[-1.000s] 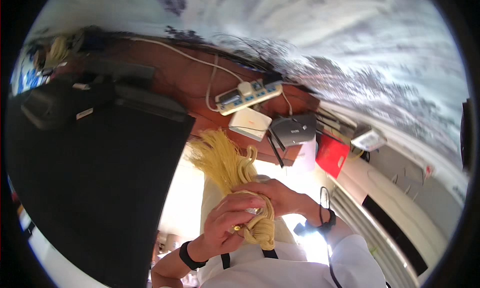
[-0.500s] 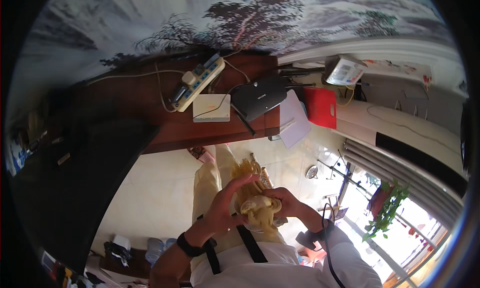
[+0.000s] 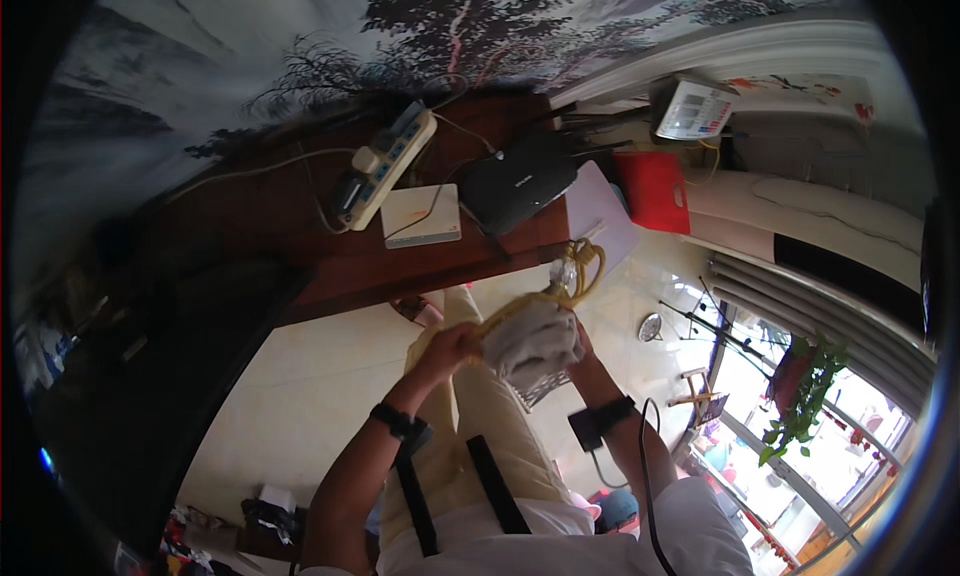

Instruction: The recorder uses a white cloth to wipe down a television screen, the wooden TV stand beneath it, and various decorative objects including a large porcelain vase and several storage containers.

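Note:
In front of my body, a crumpled grey-white cloth (image 3: 532,344) is held up between both hands. My left hand (image 3: 448,352) is closed at its left edge, on a yellow cord (image 3: 515,304) that runs along the cloth's top. My right hand (image 3: 582,344) is closed on the cloth's right side, its fingertips partly hidden behind it. Beyond the cloth the cord rises in loops, close to the desk's front edge in view. A clear, shiny piece (image 3: 562,274) sits beside the loops; its kind is hard to make out.
On the dark red desk (image 3: 400,269) ahead lie a power strip (image 3: 385,168), a white box (image 3: 421,216) and a black router (image 3: 520,183). To the right are a lilac sheet (image 3: 600,221) and a red folder (image 3: 652,191). A black screen (image 3: 170,376) stands at left, a hanging plant (image 3: 810,386) at right.
Both hands have moved forward and up. The bunched yellow cord has opened into loops reaching toward the desk, and the grey-white cloth now shows between the hands.

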### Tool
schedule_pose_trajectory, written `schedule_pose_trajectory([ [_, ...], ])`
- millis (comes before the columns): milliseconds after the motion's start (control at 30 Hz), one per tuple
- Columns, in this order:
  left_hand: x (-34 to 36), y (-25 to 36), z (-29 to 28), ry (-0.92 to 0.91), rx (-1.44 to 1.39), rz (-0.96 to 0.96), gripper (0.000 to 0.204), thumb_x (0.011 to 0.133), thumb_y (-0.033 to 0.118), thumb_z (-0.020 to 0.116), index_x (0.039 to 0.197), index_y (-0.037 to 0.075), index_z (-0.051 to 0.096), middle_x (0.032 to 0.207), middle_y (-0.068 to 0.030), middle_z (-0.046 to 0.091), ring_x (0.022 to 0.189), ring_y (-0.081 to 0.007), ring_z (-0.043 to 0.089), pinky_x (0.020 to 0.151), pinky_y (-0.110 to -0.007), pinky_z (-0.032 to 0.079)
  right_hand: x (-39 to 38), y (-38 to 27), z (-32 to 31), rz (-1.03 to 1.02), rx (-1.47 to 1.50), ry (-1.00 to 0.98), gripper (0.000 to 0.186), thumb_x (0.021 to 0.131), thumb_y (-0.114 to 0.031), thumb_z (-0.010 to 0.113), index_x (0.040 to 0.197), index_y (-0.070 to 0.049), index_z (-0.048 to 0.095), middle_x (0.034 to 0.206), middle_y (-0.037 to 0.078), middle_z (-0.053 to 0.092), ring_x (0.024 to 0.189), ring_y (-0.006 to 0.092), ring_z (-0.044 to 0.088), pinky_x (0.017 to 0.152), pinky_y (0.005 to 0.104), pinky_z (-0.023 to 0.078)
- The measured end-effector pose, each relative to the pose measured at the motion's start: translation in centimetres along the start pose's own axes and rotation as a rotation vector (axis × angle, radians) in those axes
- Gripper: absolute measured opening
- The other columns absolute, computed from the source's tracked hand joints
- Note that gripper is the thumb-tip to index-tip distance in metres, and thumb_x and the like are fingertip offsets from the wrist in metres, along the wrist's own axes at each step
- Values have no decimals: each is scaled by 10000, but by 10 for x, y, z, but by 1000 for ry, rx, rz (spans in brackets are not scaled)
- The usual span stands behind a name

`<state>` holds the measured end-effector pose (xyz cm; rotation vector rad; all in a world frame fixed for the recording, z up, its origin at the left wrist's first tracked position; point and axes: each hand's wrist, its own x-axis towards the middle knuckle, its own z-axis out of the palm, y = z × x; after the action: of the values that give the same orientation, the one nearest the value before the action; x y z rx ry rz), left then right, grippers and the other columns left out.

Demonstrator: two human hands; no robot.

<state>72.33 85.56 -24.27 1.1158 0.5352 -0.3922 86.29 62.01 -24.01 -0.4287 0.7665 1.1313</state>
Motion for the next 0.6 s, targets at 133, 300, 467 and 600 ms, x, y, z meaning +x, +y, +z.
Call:
schedule_pose_trajectory([
  [133,33,-7,-46,197,280,51,280,817,148,632,1064,20,593,869,-113,651,786,-183,621,704,-311,481,74,18,2,-179,-148,6,424,964,-371,389,1253,-76,481,1218,122,553,1111,255,540,983,412,434],
  [300,51,-27,-67,355,328,119,343,834,148,624,1143,23,546,959,-142,644,891,-208,632,754,-315,490,129,13,-4,-186,-168,-48,418,959,-381,392,1240,-94,509,1198,100,575,1115,256,538,994,420,415],
  [467,37,-53,-95,457,99,23,383,865,169,609,1203,20,508,1048,-149,617,969,-210,602,808,-313,486,137,12,11,-283,-205,242,451,953,-396,408,1269,-87,499,1230,92,565,1112,274,538,995,426,407],
  [600,18,-63,-111,575,108,20,357,871,161,609,1183,13,516,1066,-136,617,977,-193,597,832,-308,482,120,9,6,-461,-259,368,408,925,-379,487,1209,-89,533,1140,76,599,1056,251,564,940,399,450],
])
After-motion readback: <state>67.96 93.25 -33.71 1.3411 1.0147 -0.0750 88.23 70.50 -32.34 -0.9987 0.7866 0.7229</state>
